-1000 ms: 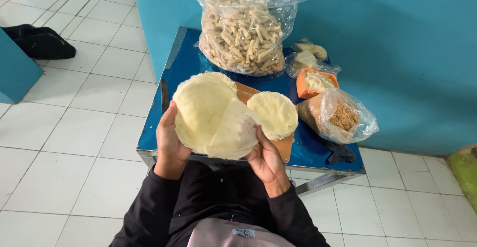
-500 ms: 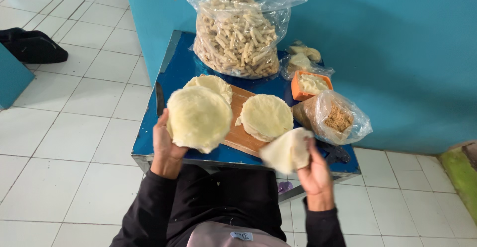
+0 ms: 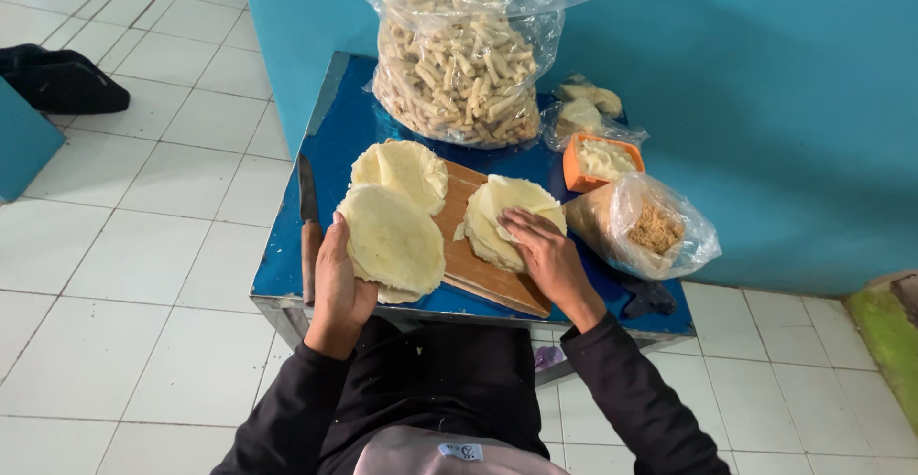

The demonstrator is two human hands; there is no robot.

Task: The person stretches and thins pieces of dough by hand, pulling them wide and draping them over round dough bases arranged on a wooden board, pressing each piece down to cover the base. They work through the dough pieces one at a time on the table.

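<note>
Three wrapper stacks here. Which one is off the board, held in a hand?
The near-left stack, held up in the left hand. The far-left stack lies on the table and board edge; the right stack lies on the board under the right hand.

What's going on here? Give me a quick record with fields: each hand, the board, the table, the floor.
left hand: holds a stack of round wrappers at the table's near edge
right hand: flat on a second pile
board: wooden, under the second pile and a third pile
table: blue; knife at left; big bag of rolls at back; orange tub and small bag at right
floor: white tiles, dark bundle at left
</note>
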